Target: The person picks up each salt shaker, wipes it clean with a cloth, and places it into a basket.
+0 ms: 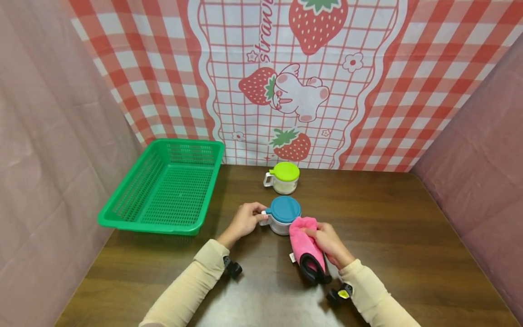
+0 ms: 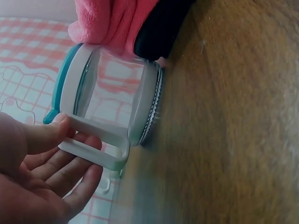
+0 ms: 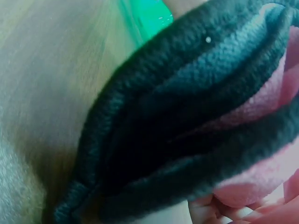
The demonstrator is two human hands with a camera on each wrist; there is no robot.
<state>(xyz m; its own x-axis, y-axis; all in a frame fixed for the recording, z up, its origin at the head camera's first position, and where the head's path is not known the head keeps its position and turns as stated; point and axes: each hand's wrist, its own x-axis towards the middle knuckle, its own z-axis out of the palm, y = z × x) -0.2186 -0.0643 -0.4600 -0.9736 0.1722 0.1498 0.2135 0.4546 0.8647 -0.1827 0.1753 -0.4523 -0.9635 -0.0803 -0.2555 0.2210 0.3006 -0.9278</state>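
A clear jar with a blue lid (image 1: pixel 286 209) and a white side handle (image 2: pixel 93 158) stands upright on the table. My left hand (image 1: pixel 247 220) pinches that handle between thumb and fingers. My right hand (image 1: pixel 329 243) grips a pink cloth (image 1: pixel 303 236) with a black edge, folded over on itself, and holds it against the jar's right side. In the left wrist view the cloth (image 2: pixel 112 23) touches the jar's wall. The black edging (image 3: pixel 154 186) fills much of the right wrist view and hides most of the right hand.
Behind the blue-lidded jar stands a similar jar with a lime-green lid (image 1: pixel 286 171), its handle pointing left. A green plastic basket (image 1: pixel 207 200) sits at the back left of the brown wooden table (image 1: pixel 392 227). A checked strawberry curtain (image 1: pixel 388 113) hangs along the back.
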